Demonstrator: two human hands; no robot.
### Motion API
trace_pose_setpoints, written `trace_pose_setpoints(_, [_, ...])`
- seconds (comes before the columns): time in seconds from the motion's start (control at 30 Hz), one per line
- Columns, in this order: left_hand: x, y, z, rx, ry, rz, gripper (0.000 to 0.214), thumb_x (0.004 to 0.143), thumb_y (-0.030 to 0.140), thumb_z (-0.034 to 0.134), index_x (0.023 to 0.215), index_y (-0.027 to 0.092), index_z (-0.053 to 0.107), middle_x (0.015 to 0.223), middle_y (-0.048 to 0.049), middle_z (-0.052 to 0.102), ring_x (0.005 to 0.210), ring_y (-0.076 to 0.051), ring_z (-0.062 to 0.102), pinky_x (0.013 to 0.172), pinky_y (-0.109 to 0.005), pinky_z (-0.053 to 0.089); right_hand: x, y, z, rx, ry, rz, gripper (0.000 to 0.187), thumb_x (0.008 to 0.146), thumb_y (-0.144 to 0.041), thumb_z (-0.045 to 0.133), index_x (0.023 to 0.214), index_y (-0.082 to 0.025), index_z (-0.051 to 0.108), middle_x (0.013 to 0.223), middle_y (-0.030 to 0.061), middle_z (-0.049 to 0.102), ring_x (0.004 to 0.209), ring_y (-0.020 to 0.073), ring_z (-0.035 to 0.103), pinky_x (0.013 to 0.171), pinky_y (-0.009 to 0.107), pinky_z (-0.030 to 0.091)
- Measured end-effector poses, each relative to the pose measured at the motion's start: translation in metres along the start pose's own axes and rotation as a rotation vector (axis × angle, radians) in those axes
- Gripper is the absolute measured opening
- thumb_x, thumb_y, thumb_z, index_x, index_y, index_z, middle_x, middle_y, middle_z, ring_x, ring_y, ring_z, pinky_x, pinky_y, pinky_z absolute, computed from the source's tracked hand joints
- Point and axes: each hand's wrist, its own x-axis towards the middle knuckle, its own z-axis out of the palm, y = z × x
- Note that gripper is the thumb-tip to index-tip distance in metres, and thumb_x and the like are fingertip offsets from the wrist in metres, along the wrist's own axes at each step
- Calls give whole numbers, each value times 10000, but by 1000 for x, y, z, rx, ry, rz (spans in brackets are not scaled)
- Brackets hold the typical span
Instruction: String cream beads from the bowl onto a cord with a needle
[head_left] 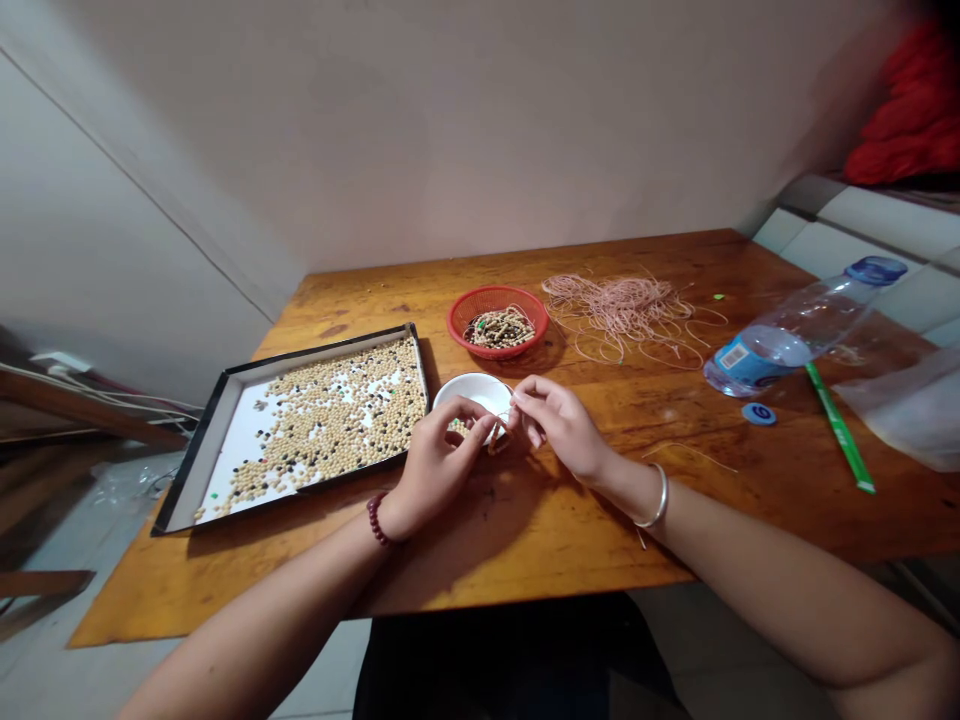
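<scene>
- While your left hand (442, 455) and right hand (559, 425) pinch a thin brown beaded strand (497, 437), fingertips closed, it sits beside the round white bowl (472, 387).
- Strung beads (504, 327) lie in the round red mesh basket (499, 353); smooth tan-and-black beads (330, 425) remain loose in the shallow black-rimmed tray (241, 412).
- Fine pink cord (619, 305) sprawls, tangled.

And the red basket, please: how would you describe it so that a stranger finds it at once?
On the wooden table, look toward the far edge, near the wall. There, just beyond the white bowl, between the black-rimmed tray and the tangled pink cord, sits a round basket. Its red, mesh-like sides and the beaded strands inside set it apart from that plain white bowl.
</scene>
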Motion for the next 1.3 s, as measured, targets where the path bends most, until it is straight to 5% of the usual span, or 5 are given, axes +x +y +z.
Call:
trace_pose_setpoints(0.27, [-1,1,1,8,-3,21,149,884,309,574,842,167,586,812,-4,586,641,-84,570,513,-153,479,-4,-5,-1,-131,42,-221,208,885,-339,515,749,-182,517,724,-2,511,699,132,493,671,265,406])
trace_pose_setpoints(0.4, [-2,3,1,6,-20,29,131,884,293,578,850,168,595,814,-6,593,651,-82,571,519,-146,466,-5,-6,-1,-5,-15,-154,205,903,-360,487,787,-191,502,764,9,530,763,151,527,746,294,427])
trace_pose_setpoints(0.73, [-3,3,2,-50,38,64,92,851,262,628,850,169,624,824,-13,638,671,-96,632,534,-170,517,-6,-4,0,272,-169,38,191,900,-373,500,809,-206,481,729,-16,485,632,123,478,617,269,408])
trace_pose_setpoints(1.07, [-1,0,1,145,106,207,67,834,218,655,895,192,670,853,-15,704,720,-96,659,585,-161,542,0,3,-3,60,-32,23,211,858,-371,517,744,-200,469,684,-23,475,621,117,453,574,247,369])
trace_pose_setpoints(1.3, [-2,-2,-1,322,91,231,107,870,257,610,931,194,672,876,-22,715,663,-95,647,606,-195,538,1,1,-2,-22,9,172,203,845,-375,498,743,-206,452,616,-44,455,489,91,387,420,207,262])
